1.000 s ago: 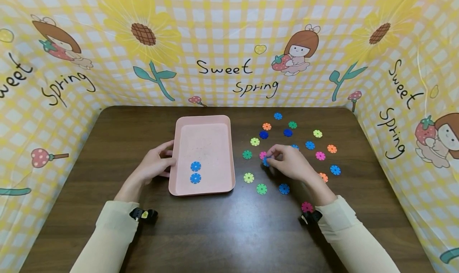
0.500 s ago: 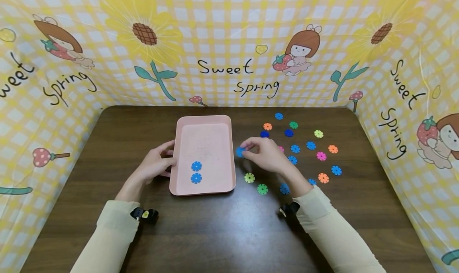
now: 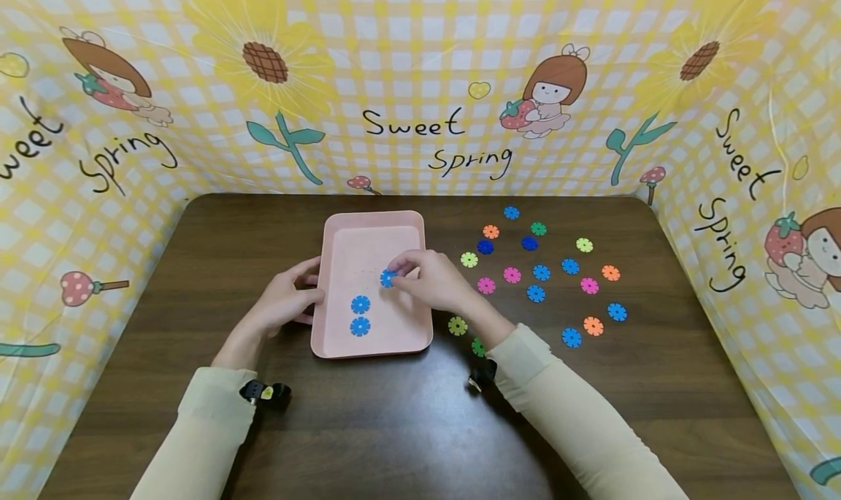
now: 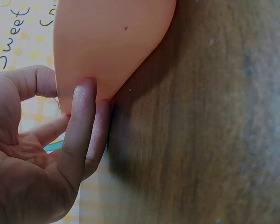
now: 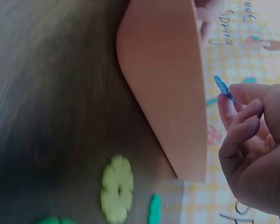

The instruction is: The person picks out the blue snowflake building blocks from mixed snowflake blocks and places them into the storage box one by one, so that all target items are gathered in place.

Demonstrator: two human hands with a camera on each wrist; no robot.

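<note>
Over the pink tray (image 3: 410, 339), my right hand (image 3: 430, 281) pinches a blue snowflake building disc (image 3: 387, 278) between thumb and fingertips. The right wrist view shows that disc (image 5: 223, 87) edge-on, above the tray's rim. Two more blue discs (image 3: 360, 315) lie in the tray, one below the other, left of the held one. My left hand (image 3: 285, 295) grips the tray's left side. Seen from the left wrist, its fingers (image 4: 84, 107) press the tray's outer wall near a corner.
Right of the tray, several snowflake discs lie scattered on the brown table (image 3: 368, 427): blue (image 3: 571, 266), pink (image 3: 512, 274), orange (image 3: 593, 326), green (image 3: 538, 228) and yellow-green (image 3: 457, 326). A yellow checked cloth (image 3: 407, 62) stands around the back and sides.
My right hand has carried the blue disc leftward from the scattered discs, past the tray's right edge, to above the tray. My left hand has stayed on the tray's side.
</note>
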